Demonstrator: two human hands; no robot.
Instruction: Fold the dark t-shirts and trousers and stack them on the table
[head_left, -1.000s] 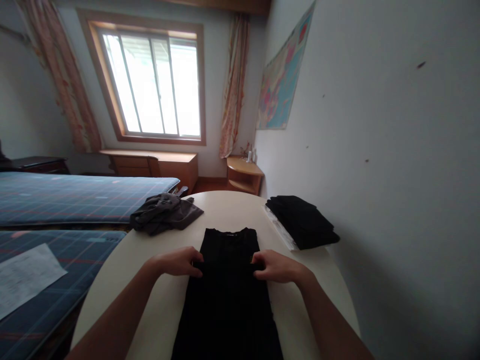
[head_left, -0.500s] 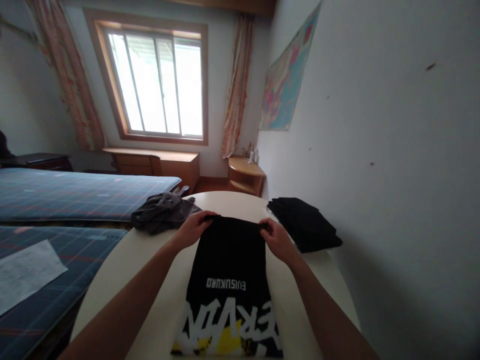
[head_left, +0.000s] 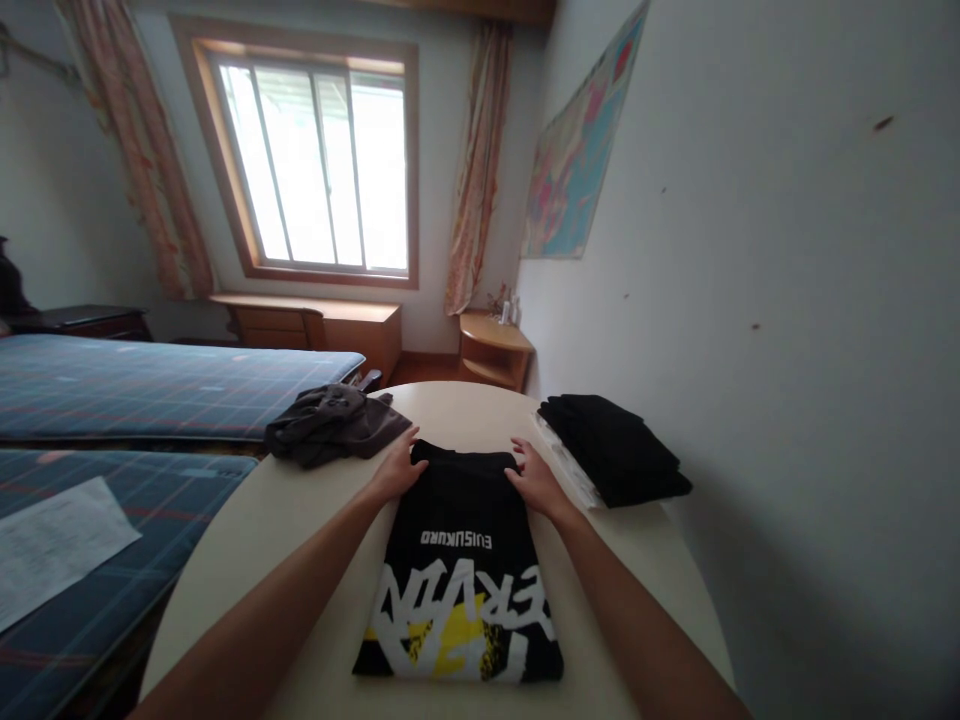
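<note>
To the far left of the folded black T-shirt (head_left: 459, 500), a crumpled dark grey garment (head_left: 330, 425) is lying. The left hand (head_left: 399, 470) is resting at the T-shirt's far left corner, fingers spread, gripping nothing visibly. The T-shirt is lying flat on the round table (head_left: 465, 403), extending from between the hands toward the person, long axis running near to far; neither hand is sitting clearly closer. The right hand (head_left: 535, 480) is matching at the far right corner, likewise spread. Right of the T-shirt, stacked black clothes (head_left: 615, 450) are covering a whitish layer (head_left: 570, 463), possibly packaging, contents indeterminable.
</note>
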